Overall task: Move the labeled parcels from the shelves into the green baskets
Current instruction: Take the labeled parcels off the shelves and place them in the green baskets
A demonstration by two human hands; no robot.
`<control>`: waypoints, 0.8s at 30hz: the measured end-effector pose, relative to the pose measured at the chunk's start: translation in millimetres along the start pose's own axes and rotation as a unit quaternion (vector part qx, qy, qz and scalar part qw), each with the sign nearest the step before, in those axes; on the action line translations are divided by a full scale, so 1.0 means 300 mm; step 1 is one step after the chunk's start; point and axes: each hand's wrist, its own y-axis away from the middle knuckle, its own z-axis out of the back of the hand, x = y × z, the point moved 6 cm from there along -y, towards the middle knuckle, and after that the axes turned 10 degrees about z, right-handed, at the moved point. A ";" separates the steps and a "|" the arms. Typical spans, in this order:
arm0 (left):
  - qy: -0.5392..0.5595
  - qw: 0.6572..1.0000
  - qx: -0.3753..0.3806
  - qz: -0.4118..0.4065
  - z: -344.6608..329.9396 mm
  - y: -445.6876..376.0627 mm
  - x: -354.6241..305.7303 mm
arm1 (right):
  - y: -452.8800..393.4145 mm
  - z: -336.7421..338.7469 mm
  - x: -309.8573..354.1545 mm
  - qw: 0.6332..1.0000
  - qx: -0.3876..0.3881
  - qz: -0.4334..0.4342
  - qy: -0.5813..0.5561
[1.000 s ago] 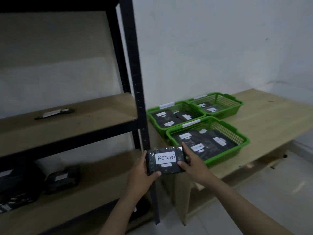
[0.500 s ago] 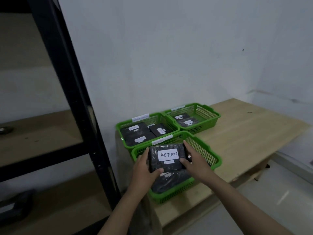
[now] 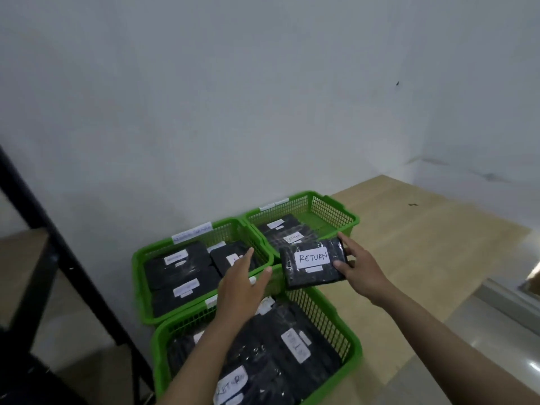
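Note:
A black wrapped parcel (image 3: 312,263) with a white "RETURN" label hangs over the near rim of the far right green basket (image 3: 333,210). My right hand (image 3: 358,268) grips its right edge, thumb on top. My left hand (image 3: 244,283) is off the parcel, fingers straight, hovering over the gap between the far left green basket (image 3: 140,273) and the near green basket (image 3: 336,323). All three baskets hold several black labeled parcels.
The baskets stand on a light wooden table (image 3: 423,244) against a white wall. A black shelf post (image 3: 58,255) slants up at the left, with a wooden shelf board (image 3: 20,258) behind it. Pale floor (image 3: 496,331) lies at the right.
The parcel moved from over the near basket toward the far right basket. My left hand let go of it; only my right hand holds it now. The view closed in on the baskets.

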 end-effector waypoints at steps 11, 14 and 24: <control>-0.154 0.980 -0.047 0.117 -0.289 -0.379 -0.044 | -0.550 0.168 -0.279 0.997 0.053 0.030 0.042; -0.177 0.970 -0.042 0.162 -0.370 -0.458 -0.042 | -0.681 0.216 -0.337 0.996 0.056 0.030 0.059; -0.194 0.948 -0.046 0.249 -0.540 -0.629 0.011 | -0.961 0.200 -0.492 0.981 0.131 0.025 0.144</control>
